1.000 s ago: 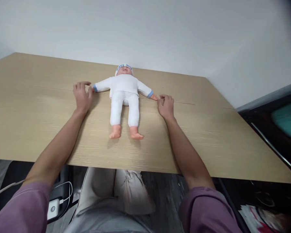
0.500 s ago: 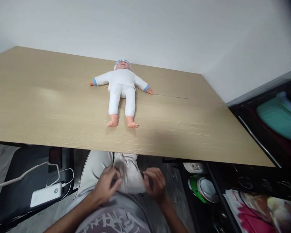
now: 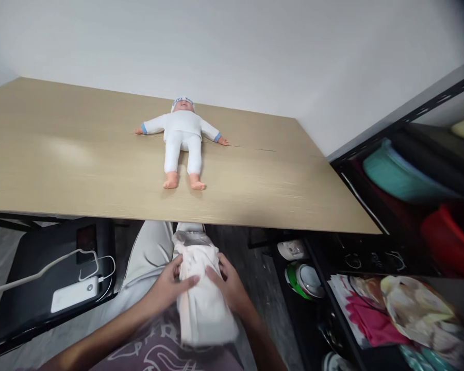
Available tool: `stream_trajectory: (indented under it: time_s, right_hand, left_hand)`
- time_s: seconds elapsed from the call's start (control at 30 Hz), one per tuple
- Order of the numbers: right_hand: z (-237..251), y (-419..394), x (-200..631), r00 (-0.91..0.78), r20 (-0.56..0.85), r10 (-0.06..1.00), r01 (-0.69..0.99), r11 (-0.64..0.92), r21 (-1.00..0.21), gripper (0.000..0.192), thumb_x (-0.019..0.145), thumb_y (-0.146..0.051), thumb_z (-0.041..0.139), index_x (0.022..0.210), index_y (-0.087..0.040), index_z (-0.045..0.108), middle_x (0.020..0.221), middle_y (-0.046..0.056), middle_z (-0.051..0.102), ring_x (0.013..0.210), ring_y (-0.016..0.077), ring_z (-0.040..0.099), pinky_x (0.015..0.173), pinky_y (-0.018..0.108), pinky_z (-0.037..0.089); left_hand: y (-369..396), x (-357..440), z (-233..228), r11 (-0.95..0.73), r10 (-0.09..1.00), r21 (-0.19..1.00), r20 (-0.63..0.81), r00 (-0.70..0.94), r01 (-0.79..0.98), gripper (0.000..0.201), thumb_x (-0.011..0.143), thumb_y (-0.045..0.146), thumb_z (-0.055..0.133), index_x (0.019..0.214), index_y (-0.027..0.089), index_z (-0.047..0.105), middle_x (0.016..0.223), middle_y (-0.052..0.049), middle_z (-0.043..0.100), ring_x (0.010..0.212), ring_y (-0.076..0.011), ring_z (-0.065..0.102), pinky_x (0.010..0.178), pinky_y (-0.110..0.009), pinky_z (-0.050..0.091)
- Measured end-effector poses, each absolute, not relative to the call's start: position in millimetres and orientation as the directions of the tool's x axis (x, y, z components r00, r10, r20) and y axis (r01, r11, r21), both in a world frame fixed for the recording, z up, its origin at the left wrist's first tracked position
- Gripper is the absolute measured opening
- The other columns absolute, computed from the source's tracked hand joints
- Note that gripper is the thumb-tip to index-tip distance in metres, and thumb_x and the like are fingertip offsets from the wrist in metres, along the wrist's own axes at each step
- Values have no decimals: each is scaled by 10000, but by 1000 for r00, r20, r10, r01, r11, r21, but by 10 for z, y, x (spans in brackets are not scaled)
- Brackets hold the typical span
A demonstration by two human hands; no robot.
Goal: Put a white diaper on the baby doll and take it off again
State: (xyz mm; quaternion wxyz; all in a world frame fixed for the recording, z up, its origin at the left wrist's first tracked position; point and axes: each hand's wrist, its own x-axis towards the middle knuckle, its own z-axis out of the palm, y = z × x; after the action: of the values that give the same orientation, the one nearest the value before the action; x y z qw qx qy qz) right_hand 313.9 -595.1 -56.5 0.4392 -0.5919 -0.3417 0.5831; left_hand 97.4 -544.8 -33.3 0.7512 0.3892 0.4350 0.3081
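Observation:
A folded, off-white cloth bundle (image 3: 206, 317) with a pinkish edge is held up over my lap, its exact kind unclear. My left hand (image 3: 171, 283) grips its left side, the thumb lying across the front. On the opposite side, my right hand (image 3: 229, 284) has its fingers around the edge and its thumb on the front. Beyond them, a baby doll (image 3: 183, 126) in white clothes with blue cuffs and a lettered cap lies on its back on the wooden table (image 3: 270, 196), arms spread and feet toward me.
A white power bank (image 3: 74, 294) with cables rests on a black seat (image 3: 19, 293) at the left. To the right stands a dark shelf with a teal basin (image 3: 402, 172), a red basin (image 3: 450, 242), pink cloth (image 3: 375, 317) and a green-and-white container (image 3: 303, 280).
My hands have closed on the cloth bundle and lifted it from my lap toward me. The view has turned slightly right, showing more shelf. The doll lies as before.

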Motion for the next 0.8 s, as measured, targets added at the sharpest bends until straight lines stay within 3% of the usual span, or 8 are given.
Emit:
stream_trajectory:
  time_s: [0.07, 0.1, 0.23, 0.37, 0.43, 0.57, 0.67, 0.8]
  right_hand:
    - [-132, -6237, 3093, 154, -294, 943, -40, -292, -956, 671, 889, -653, 929, 1397, -266, 722, 1283, 122, 837, 1178, 343, 811, 956, 428, 689]
    - [50, -6324, 3061, 123, -239, 963, 7, -242, -970, 618, 922, -606, 914, 1406, -273, 721, 1227, 106, 841, 1144, 331, 811, 945, 413, 687]
    - [404, -6191, 2871, 68, -113, 991, 85, -119, -989, 497, 1007, -561, 836, 1391, -266, 722, 995, 47, 830, 959, 279, 807, 866, 354, 675]
    - [234, -5646, 2689, 111, -69, 991, 65, -77, -995, 567, 1006, -610, 818, 1401, -224, 690, 1108, 83, 866, 989, 272, 823, 817, 318, 653]
    - [72, -5423, 2644, 111, -47, 993, 95, -58, -994, 532, 1000, -645, 806, 1291, -211, 702, 1021, 64, 860, 900, 245, 801, 744, 293, 616]
    - [-173, -5253, 2681, 82, -53, 995, 263, -73, -962, 475, 1031, -681, 738, 1159, -224, 704, 826, 10, 807, 725, 210, 715, 658, 290, 539]
    - [-193, -5317, 2786, 142, 34, 989, 494, -41, -868, 430, 1081, -612, 685, 1272, -230, 730, 920, 50, 822, 824, 259, 730, 789, 383, 597]
    - [3, -5311, 2872, 214, 315, 925, 709, 75, -701, 451, 1104, -536, 695, 1431, -226, 694, 1329, 161, 794, 1237, 360, 708, 1085, 559, 610]
  left_hand:
    - [-5750, 774, 68, 423, 809, 904, -349, 473, -56, 748, 893, 533, 971, 1534, 257, 699, 1542, -152, 752, 1434, -393, 719, 1203, -490, 618]
    - [-5851, 698, 225, 374, 823, 927, -312, 475, -39, 721, 919, 504, 955, 1551, 279, 691, 1565, -134, 742, 1450, -377, 713, 1216, -467, 615]
    - [-5800, 603, 444, 247, 906, 965, -199, 372, -84, 685, 939, 493, 940, 1525, 263, 669, 1492, -127, 771, 1373, -339, 753, 1133, -396, 654]
    - [-5333, 641, 238, 192, 944, 973, -148, 296, -127, 552, 915, 558, 949, 1254, 203, 697, 1146, -79, 820, 1056, -255, 798, 898, -308, 659]
    - [-5133, 632, 98, 200, 950, 970, -158, 269, -137, 576, 873, 595, 972, 1163, 200, 669, 994, -37, 798, 890, -207, 768, 791, -276, 624]
    - [-4942, 585, -143, 302, 932, 940, -257, 255, -157, 740, 795, 664, 1004, 1221, 206, 609, 932, -17, 802, 759, -183, 741, 706, -272, 598]
    - [-4943, 557, -243, 367, 907, 918, -319, 274, -148, 790, 796, 690, 994, 1265, 215, 572, 909, -11, 808, 716, -182, 738, 667, -268, 583]
    - [-5001, 531, -259, 377, 898, 921, -337, 283, -97, 776, 827, 711, 961, 1278, 240, 541, 900, 4, 799, 730, -193, 747, 658, -263, 569]
